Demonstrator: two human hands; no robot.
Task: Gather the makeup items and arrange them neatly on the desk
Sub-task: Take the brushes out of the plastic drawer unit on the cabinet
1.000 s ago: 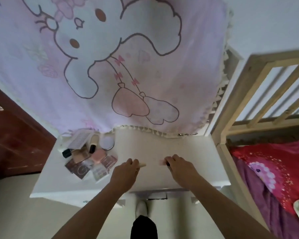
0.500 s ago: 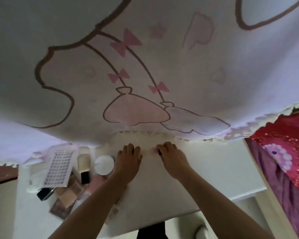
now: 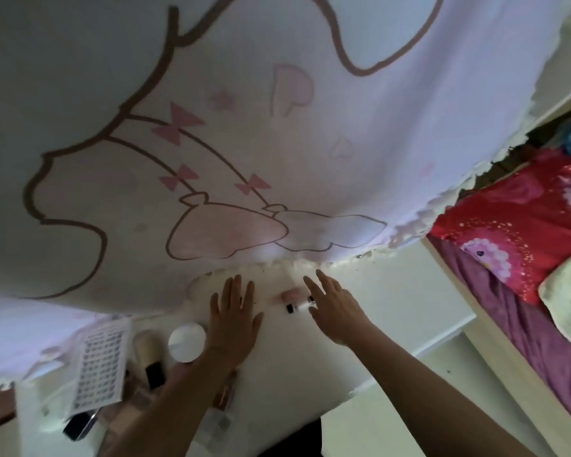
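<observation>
My left hand [image 3: 234,319] and my right hand [image 3: 335,308] hover flat and open over the back of the white desk [image 3: 393,308], fingers spread. Between them lie a small pink makeup item [image 3: 292,295] and a slim tube with a black cap [image 3: 299,307]. At the left of the desk sits a heap of makeup: a round white compact [image 3: 187,342], a cream bottle with a black cap [image 3: 149,356], a sheet of false lashes [image 3: 102,362], a black case [image 3: 79,425] and several palettes partly hidden under my left forearm.
A large pink cartoon curtain [image 3: 244,143] hangs low over the desk's back edge. A bed with a red floral cover [image 3: 515,232] and wooden frame [image 3: 495,331] stands at the right. The desk's front edge runs below my arms.
The view has moved in closer to the desk. Both hands were closed on small items at the desk's back; now they are lifted, open, and the two items lie on the desk.
</observation>
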